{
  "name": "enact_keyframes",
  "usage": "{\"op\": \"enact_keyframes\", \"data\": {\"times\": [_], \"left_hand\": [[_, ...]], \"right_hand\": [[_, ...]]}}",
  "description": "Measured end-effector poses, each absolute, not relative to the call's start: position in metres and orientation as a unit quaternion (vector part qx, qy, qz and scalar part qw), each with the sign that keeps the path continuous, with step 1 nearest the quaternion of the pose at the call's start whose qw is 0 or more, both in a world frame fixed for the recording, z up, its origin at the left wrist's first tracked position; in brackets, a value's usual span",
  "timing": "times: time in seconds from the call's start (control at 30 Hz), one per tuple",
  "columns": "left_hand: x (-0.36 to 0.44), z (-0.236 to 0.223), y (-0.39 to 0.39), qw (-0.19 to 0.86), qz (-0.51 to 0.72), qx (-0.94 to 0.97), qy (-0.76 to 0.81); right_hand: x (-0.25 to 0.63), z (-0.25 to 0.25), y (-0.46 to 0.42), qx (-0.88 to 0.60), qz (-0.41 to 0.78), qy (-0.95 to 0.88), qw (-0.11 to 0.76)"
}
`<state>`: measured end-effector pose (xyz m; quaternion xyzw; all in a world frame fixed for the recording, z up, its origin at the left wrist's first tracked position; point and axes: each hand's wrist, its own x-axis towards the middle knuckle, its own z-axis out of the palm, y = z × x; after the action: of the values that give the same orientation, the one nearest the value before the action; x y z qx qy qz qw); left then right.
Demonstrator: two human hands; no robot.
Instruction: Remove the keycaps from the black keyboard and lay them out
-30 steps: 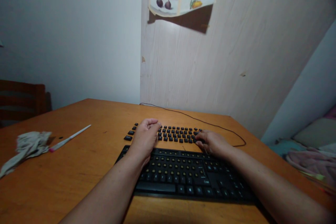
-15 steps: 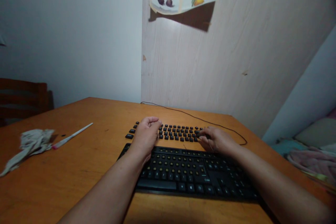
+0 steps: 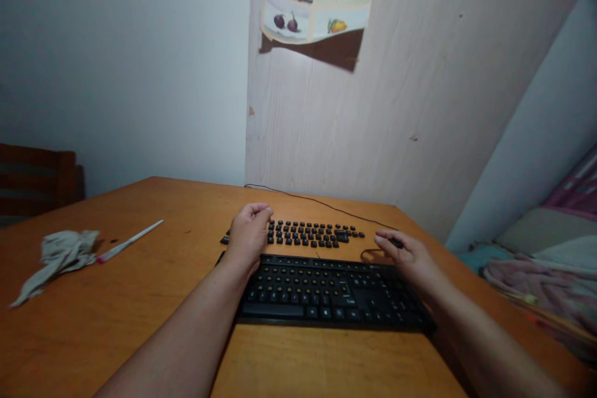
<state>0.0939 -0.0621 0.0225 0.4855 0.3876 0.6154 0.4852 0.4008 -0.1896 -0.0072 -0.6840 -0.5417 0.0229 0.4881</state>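
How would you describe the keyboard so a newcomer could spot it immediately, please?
Find the wooden table below the fruit pictures. The keyboard lies there, on this side of the loose keycaps. Unlike those separate pieces, it is one long black slab, speckled yellow.

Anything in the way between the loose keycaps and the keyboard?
Yes: the left hand crosses the gap between keycaps and keyboard toward its left end; the cable loops by its right. Between these, just table and one thin dark sliver.

Right hand (image 3: 411, 255) now clear of the loose keycaps (image 3: 305, 236), off to their right.
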Motion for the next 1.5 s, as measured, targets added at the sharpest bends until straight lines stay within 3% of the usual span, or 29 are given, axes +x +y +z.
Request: {"op": "enact_keyframes", "data": {"times": [0.27,0.57,0.9,1.2,1.5], "left_hand": [[0.085,0.027,-0.055,0.458,0.688,0.43,0.363],[0.059,0.055,-0.053,0.457,0.735,0.344,0.363],[-0.006,0.027,-0.051,0.398,0.672,0.442,0.44],[-0.014,-0.01,-0.061,0.447,0.627,0.476,0.424],[-0.017,-0.023,-0.056,0.363,0.515,0.63,0.454]], "right_hand": [[0.408,-0.027,-0.214,-0.676,-0.004,-0.424,0.603],[0.42,-0.05,-0.209,-0.664,0.013,-0.381,0.643],[0.422,-0.048,-0.214,-0.679,0.057,-0.343,0.647],[0.425,-0.043,-0.216,-0.731,0.023,-0.325,0.599],[0.431,-0.043,-0.218,-0.765,-0.007,-0.324,0.556]]}}
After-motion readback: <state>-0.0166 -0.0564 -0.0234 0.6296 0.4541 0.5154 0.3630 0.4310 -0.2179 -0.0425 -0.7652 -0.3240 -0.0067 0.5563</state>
